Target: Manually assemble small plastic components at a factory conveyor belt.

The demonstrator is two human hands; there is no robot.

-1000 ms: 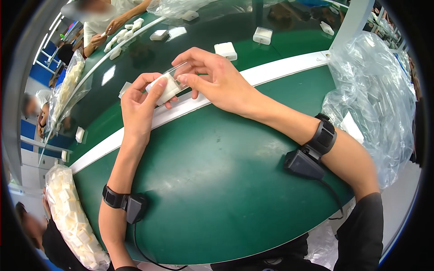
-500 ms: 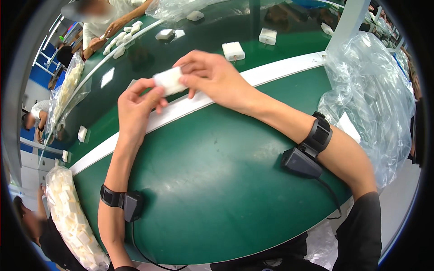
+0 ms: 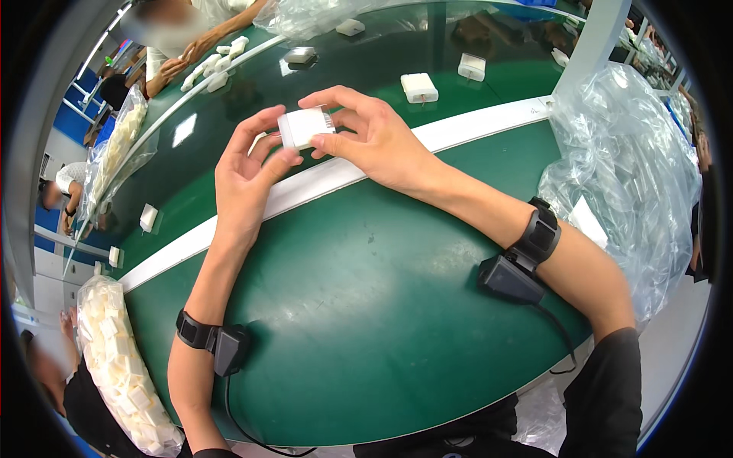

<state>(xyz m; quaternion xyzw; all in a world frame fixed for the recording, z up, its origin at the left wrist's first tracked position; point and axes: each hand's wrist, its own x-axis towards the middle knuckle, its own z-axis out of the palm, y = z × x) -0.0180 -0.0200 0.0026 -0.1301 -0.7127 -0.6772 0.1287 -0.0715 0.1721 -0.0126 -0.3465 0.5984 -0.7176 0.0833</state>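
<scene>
A small white rectangular pack (image 3: 304, 128), with a see-through strip along its left end and dark fine marks at its right end, is held up above the white rail of the table. My right hand (image 3: 374, 141) grips its right end, thumb on the front and fingers behind. At the left end, my left hand (image 3: 252, 156) curls round it, index fingertip by the upper corner and thumb by the lower one. Beyond the rail, similar white packs lie on the dark green belt, the nearest pack (image 3: 419, 88) just past my right hand.
A long clear bag of white pieces (image 3: 122, 362) lies at the left edge. Crumpled clear plastic (image 3: 618, 183) piles up at the right beside a post (image 3: 595, 46). Dark straps with boxes and cables sit on both forearms. A co-worker's hands (image 3: 183, 61) are across the belt.
The pack and both hands have shifted slightly right, and the pack, blurred before, now shows sharply. My left fingers are spread wider at its end. The view has tilted slightly.
</scene>
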